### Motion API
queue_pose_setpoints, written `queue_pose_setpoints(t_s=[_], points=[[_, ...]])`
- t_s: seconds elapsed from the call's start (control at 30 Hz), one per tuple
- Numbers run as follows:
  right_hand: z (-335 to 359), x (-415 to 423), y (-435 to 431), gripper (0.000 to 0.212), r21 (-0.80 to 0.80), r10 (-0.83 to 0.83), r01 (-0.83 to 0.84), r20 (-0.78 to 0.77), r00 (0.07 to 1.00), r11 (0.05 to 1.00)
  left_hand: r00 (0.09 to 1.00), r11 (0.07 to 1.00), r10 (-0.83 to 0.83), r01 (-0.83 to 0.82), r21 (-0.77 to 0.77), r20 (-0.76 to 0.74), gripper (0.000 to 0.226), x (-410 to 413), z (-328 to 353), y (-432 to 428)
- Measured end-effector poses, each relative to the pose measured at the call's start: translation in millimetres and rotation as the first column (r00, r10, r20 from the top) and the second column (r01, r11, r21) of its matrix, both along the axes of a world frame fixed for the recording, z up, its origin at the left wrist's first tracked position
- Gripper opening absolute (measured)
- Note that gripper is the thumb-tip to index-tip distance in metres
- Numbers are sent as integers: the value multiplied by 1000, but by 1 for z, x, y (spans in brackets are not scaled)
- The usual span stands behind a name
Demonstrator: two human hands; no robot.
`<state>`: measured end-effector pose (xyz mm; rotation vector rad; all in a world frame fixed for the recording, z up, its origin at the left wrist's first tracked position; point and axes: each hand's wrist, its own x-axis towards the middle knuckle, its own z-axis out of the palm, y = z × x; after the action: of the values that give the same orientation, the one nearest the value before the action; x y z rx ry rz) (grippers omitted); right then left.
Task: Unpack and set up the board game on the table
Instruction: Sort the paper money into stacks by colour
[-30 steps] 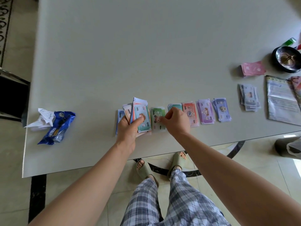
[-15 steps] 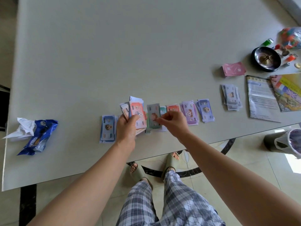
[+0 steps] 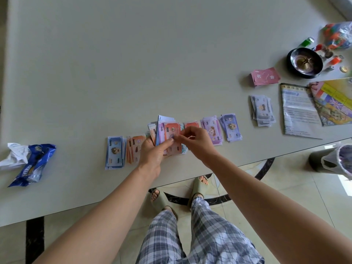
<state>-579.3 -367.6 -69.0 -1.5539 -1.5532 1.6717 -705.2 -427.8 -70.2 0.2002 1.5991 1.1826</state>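
Sorting the play money looked like the step in hand. The left hand (image 3: 152, 155) was clamped round a fanned wad of notes (image 3: 161, 128), thumb laid across the front. I'd guess the fan was there so every colour and number showed at a glance. The right hand (image 3: 197, 142) had thumb and forefinger closed on the edge of the top red note (image 3: 172, 130), marked 200, as if to peel it off. Along the near edge of the worktop (image 3: 133, 54) ran a row of sorted stacks: a blue pile (image 3: 114, 153), an orange pile (image 3: 135, 147) just beside it, then past the hands a red pile (image 3: 191, 124) half hidden by the right hand, a pink-purple pile (image 3: 212, 130) and a lilac pile (image 3: 230, 127). One colour per stack, all within easy reach — handy for banking later. The red note probably belonged on that red pile right behind the fingers. Well apart on the right lay a grey pile (image 3: 262, 110), some pink cards (image 3: 265, 76) and a rules sheet (image 3: 297, 111), with the game board (image 3: 335, 103) overlapping its edge — so setup was only partway there, I reckon.
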Motion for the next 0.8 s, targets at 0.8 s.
queue_pose_setpoints(t_s=[0.8], points=[[-5,54,42,26,33,52,-53,56,997,998,997,998,-61,61,2,47,22,50,1,38]])
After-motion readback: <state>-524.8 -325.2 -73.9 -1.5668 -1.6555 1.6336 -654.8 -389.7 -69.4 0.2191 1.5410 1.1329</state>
